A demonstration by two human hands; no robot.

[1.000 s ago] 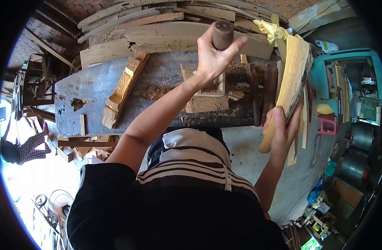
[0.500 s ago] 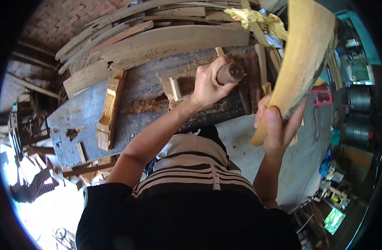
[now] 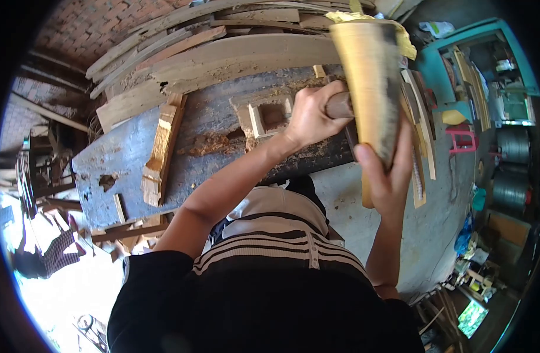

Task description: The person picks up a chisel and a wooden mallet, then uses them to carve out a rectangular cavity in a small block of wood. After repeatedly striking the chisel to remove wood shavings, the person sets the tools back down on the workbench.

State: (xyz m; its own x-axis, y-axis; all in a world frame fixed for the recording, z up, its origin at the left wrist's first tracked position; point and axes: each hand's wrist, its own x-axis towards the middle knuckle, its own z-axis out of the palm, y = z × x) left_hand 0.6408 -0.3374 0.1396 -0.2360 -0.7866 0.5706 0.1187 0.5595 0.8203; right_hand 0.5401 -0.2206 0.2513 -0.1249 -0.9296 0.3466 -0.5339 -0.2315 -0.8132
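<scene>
- The heavy wooden club point(image 3: 364, 82) has just swung inward from the right, and its broad end is now above the right part of the dark slab point(image 3: 131, 153). It looks streaky with motion.
- My right hand point(image 3: 390, 179) is wrapped around the club's narrow part, thumb on the near side, just off the slab's right end.
- My left hand point(image 3: 311, 117) is closed round a brown round handle point(image 3: 339, 106) over the slab's right half. That grip has changed little; the handle's end points toward the club.
- Club and handle end now meet in my view. Whether they touch I cannot tell, and the handle's far end is hidden. I judge this to be a striking motion, with the aim resting on how steady my left hand is.
- Left of that fist, on the slab, a pale wood strip point(image 3: 256, 121) stands at the edge of a squarish recess point(image 3: 274, 116), more in view than a moment ago.
- The notched wooden block point(image 3: 163, 150) lies across the slab's left half, well apart from both hands; it seems to play no part in this swing.
- Long planks point(image 3: 246, 54) lie beyond the slab's far edge.
</scene>
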